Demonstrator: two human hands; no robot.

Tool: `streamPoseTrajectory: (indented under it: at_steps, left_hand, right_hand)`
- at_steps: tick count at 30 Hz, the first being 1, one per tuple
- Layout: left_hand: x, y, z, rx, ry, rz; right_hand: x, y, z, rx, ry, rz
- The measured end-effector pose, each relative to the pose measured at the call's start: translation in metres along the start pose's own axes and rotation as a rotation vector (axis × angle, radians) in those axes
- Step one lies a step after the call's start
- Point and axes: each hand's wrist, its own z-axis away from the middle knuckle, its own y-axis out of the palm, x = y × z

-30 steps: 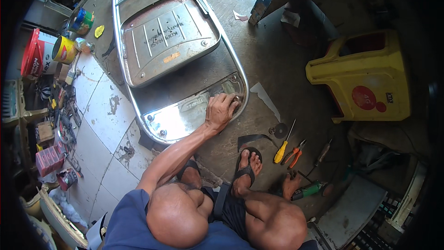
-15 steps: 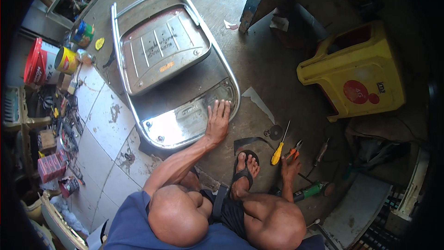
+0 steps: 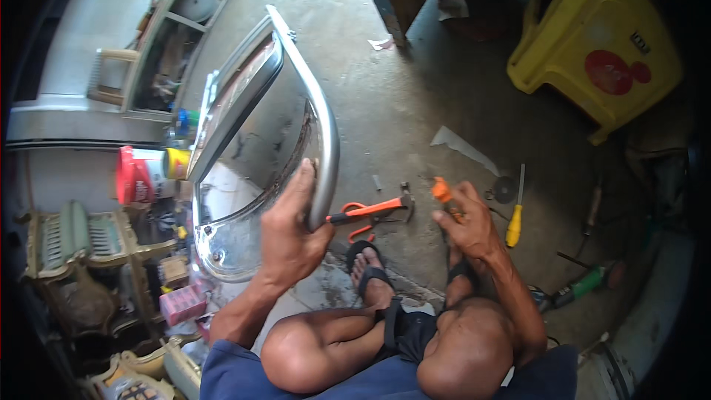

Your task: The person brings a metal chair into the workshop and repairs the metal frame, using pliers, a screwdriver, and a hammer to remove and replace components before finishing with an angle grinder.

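My left hand [image 3: 292, 233] is wrapped around the tubular rim of the metal chair frame [image 3: 326, 141], tipping it up on edge so its underside faces me. My right hand [image 3: 463, 222] is closed on an orange-handled tool [image 3: 443, 192]. Between my hands lies a hammer [image 3: 370, 211], beyond my right a yellow screwdriver [image 3: 515, 222], all on bare concrete floor [image 3: 415, 104].

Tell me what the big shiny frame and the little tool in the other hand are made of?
The frame in the left hand looks like polished metal: silvery, with mirror-like reflections and a rounded tube rim. The tool in the right hand shows an orange handle, probably plastic; its tip is hidden.
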Motion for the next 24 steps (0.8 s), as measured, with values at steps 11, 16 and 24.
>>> streamPoseTrajectory:
  at_steps: [11, 16, 24]
  left_hand:
    - [-0.035, -0.111, -0.026, 0.007, -0.373, 0.098]
    - [-0.036, -0.108, -0.030, -0.027, -0.325, 0.120]
    - [-0.039, -0.110, -0.032, 0.000, -0.318, 0.104]
  right_hand:
    - [0.100, 0.052, -0.087, -0.183, -0.764, 0.063]
    - [0.108, 0.065, -0.093, -0.276, -0.790, 0.052]
    - [0.116, 0.079, -0.093, -0.426, -0.787, 0.062]
